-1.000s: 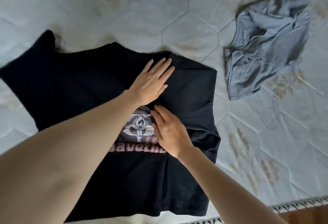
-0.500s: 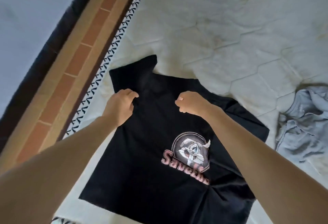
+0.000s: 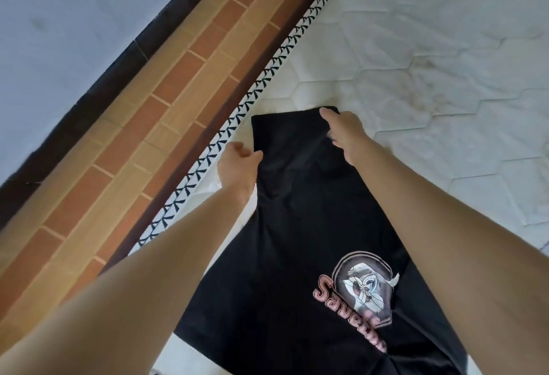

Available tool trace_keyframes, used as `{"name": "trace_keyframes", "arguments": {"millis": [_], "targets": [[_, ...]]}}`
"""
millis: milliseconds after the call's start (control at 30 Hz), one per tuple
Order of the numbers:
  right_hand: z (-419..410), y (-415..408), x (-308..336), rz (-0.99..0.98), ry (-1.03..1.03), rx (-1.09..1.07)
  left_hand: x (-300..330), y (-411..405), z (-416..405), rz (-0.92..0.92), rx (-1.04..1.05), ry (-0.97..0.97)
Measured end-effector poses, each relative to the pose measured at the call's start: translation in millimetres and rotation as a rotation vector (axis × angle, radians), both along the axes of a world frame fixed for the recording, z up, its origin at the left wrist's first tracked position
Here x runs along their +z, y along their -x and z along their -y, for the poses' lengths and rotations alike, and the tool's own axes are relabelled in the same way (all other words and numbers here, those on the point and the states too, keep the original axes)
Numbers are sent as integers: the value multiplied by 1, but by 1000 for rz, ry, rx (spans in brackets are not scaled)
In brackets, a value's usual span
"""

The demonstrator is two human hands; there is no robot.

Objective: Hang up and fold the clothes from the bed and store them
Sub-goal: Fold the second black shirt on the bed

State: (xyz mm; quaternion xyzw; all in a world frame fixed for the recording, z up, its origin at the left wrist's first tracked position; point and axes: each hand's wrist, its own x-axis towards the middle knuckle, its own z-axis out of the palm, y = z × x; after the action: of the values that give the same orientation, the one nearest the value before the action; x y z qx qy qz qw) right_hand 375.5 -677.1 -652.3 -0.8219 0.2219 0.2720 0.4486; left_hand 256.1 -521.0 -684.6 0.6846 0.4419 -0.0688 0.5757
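- Black T-shirt [image 3: 297, 241] lies flat on the bed [image 3: 430, 77], near its edge.
- Left hand [image 3: 237, 163] grips the shirt's left side.
- Right hand [image 3: 344, 134] grips its far corner.

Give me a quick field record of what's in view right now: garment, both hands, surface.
garment: black cotton T-shirt with pink cartoon print, partly folded, lying on the mattress
left hand: grip on the shirt's left edge
right hand: grip on the shirt's far corner
surface: white quilted mattress with black-patterned edge trim
beside bed: brown and tan tiled floor
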Motion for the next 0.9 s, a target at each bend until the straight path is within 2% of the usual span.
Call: {"name": "trace_keyframes", "arguments": {"millis": [167,367,533,733,900], "targets": [[-4,-18,2,-11,45,17,-10,-23,-10,-55,8,120],[-20,-37,17,50,-57,139,4,-34,-18,57,48,294],[-48,-47,22,75,-151,256,26,12,-50,202,58,171],[-96,-44,-9,116,-48,470,4,45,-66,80,57,107],[-122,-37,-26,286,42,635,-8,43,-63,28,233,134]]}}
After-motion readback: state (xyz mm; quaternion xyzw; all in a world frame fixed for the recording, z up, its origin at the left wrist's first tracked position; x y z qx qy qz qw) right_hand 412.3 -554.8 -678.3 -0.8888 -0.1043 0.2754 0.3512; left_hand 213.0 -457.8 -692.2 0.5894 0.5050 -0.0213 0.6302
